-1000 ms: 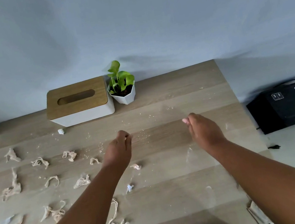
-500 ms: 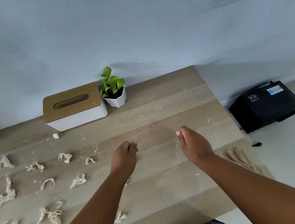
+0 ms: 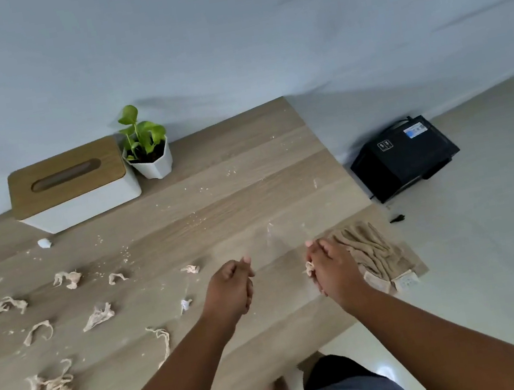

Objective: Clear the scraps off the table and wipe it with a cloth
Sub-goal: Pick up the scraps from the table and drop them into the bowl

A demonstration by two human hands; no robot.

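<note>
Several beige paper scraps lie over the left half of the wooden table (image 3: 244,169), among them one twisted scrap (image 3: 98,316) and a small white scrap (image 3: 185,304) just left of my left hand. My left hand (image 3: 230,289) hovers over the table's middle with its fingers curled; I see nothing in it. My right hand (image 3: 330,267) is curled round a small beige scrap (image 3: 309,267) that sticks out at its left side. A folded beige cloth (image 3: 372,250) lies at the table's right front corner, partly under my right hand.
A white tissue box with a wooden lid (image 3: 72,188) and a potted plant (image 3: 147,145) stand at the back by the wall. Fine crumbs dot the table's middle. A black device (image 3: 403,155) sits on the floor to the right.
The view has swung right and pulled back, so the cloth and the table's front edge came into sight. Both hands drew back towards me. A scrap now shows in my right hand.
</note>
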